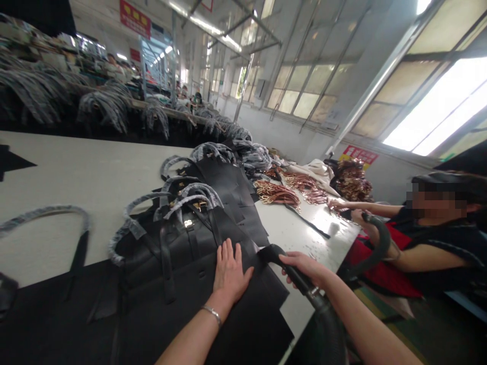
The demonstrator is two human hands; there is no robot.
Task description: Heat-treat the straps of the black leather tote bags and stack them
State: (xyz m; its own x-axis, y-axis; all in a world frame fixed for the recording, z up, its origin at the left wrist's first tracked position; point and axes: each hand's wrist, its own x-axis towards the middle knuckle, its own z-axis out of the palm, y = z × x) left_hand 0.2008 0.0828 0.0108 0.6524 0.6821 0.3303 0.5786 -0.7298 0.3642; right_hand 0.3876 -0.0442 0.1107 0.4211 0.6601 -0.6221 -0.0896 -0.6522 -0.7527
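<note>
Black leather bag panels (262, 314) lie on the white desk (304, 238) under the open, flat left grip (230, 271); the right grip (304, 266) closes on a black hose nozzle (302, 284). Gold-buckled straps (276, 195) sit at 12 o'clock, a co-worker (429, 253) at 3 o'clock.

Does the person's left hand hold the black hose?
No, the left hand lies flat on the black leather panel, while the right hand grips the black hose.

Brass-buckled straps (277, 194) are piled on the white table (292, 238) beside a cream cloth (310, 175); a co-worker (429, 243) is seated alongside, below large factory windows (437, 101).
</note>
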